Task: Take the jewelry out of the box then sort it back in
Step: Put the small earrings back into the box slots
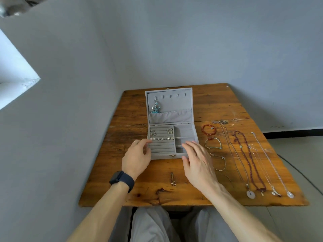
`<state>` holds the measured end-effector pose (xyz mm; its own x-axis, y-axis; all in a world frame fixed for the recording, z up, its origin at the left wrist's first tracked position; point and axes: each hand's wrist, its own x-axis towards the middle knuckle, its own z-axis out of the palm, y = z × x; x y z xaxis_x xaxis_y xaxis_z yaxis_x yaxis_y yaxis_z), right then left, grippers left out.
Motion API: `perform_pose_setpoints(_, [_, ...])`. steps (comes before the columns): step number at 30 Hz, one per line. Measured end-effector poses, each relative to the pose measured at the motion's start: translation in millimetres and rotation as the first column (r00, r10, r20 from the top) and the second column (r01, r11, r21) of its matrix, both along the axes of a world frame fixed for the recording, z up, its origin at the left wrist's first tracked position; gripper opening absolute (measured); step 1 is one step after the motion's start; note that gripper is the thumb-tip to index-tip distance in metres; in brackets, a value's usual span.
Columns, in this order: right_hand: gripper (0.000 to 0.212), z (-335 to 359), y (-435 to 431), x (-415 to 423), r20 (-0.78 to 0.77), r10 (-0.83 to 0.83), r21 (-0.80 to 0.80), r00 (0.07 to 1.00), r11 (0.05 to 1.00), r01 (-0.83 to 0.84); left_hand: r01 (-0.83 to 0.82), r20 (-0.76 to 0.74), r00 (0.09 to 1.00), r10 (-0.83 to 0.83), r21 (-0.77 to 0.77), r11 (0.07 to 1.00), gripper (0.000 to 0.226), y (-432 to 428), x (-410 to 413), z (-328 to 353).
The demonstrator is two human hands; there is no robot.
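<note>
A grey velvet jewelry box (164,155) stands open on the wooden table (192,194), its lid upright. A turquoise and silver piece (155,107) hangs inside the lid. Earrings and rings (160,135) sit in the ring rolls on the left; the right compartments look bare. My left hand (137,157) touches the box's left front corner with relaxed fingers. My right hand (197,159) hovers over the right front corner, fingers straight, holding nothing. To the right lie a red bead bracelet (208,129), two thinner bracelets (213,143) and several necklaces (248,161). A small pair of earrings (173,179) lies in front of the box.
The table stands in a corner between two grey walls. Its front edge runs just above my knees. A dark watch is on my left wrist. The floor and a cable show to the right of the table.
</note>
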<state>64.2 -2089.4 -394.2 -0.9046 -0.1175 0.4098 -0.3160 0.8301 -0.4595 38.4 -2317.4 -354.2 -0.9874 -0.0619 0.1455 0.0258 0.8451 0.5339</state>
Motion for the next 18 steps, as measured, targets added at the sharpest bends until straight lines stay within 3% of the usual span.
perform_pose_setpoints(4, [0.032,-13.1,-8.9,48.8,-0.036,0.016,-0.045,0.999,0.999,-0.017,0.021,-0.145,0.989,-0.005,0.106,0.994,0.027,10.7,58.5,-24.0])
perform_pose_setpoints(6, [0.029,-22.9,-12.1,67.2,-0.024,0.004,-0.024,1.000,1.000,-0.004,0.054,-0.197,0.980,-0.041,0.060,0.997,0.031,20.6,82.5,-39.0])
perform_pose_setpoints(11, [0.022,-33.2,-16.0,83.8,-0.021,-0.060,-0.015,0.998,0.998,0.060,0.018,-0.073,0.997,-0.039,-0.269,0.963,0.058,40.7,111.6,-72.7])
perform_pose_setpoints(18, [0.011,-27.9,-21.2,76.8,-0.049,-0.045,0.008,0.998,0.999,0.045,0.005,-0.036,0.999,-0.017,-0.326,0.945,0.061,42.2,109.4,-75.3])
